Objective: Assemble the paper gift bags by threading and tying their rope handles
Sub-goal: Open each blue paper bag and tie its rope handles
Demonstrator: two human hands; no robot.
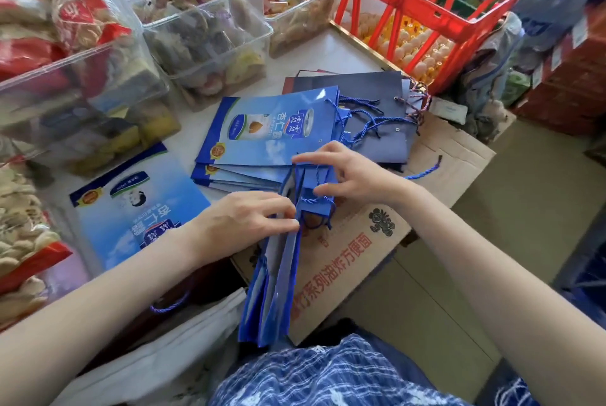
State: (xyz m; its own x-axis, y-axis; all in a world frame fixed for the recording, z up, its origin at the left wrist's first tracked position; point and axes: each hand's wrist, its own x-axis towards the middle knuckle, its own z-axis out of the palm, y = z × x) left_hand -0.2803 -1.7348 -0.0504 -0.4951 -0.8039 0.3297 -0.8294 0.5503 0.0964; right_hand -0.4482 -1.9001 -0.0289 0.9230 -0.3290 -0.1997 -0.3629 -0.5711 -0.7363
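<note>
Standing on edge between both hands: one folded blue gift bag (278, 277), over a flattened cardboard box (360, 251). Left hand (242, 222) pinches the bag's upper edge, fingers curled. Right hand (347, 172) touches the top with fingers spread; its grip on the blue rope handle (316, 208) is hard to make out. Stack of flat bags (262, 136) with loose cords just beyond, on the tabletop (328, 48). Clear plastic bins (210, 28) hold wrapped snacks, contents blurred. Red crate (426, 12) at far right, partly cut off.
</note>
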